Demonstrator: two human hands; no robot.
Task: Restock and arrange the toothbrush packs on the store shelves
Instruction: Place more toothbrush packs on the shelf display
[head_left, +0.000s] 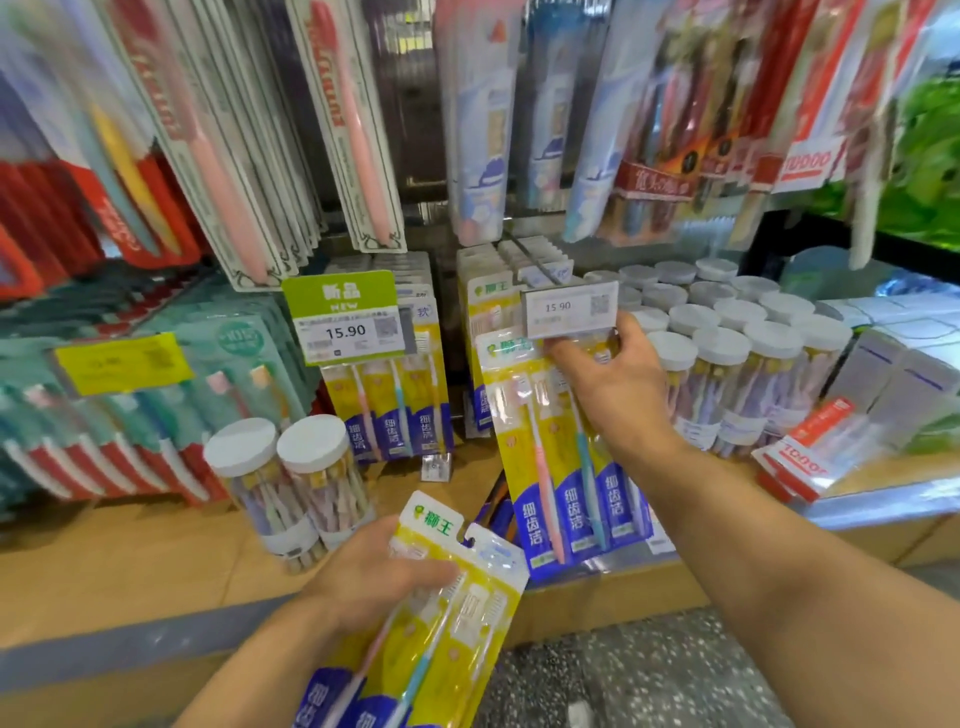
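The right hand (618, 379) is up at the peg, fingers curled round the top edge of a yellow toothbrush pack (550, 447), pinching it just under the white price tag (570, 307) marked 15.90; I judge the pack is held by its header so that its hang-hole can be lined up with the hook (530, 260), though whether the hole is on the hook already is hidden behind the tag and fingers. The pack hangs nearly upright, its foot in front of the shelf edge (857, 501), with more of the same kind on the peg behind it; that looks like front-loading the row.

Down low, the left hand (374, 566) grips a spare stack of packs (441, 613), thumb across the front, fingers wrapped beneath; they are tilted, headers pointing up toward the shelf, likely so the next one can be passed across header-first.

To the left hangs a matching row of packs (389, 405) under a green "new" tag (343, 317); two clear tubs with white lids (291, 478) stand on the wooden shelf (130, 551) beside them; a block of similar tubs (727, 332) sits just right of the working peg.
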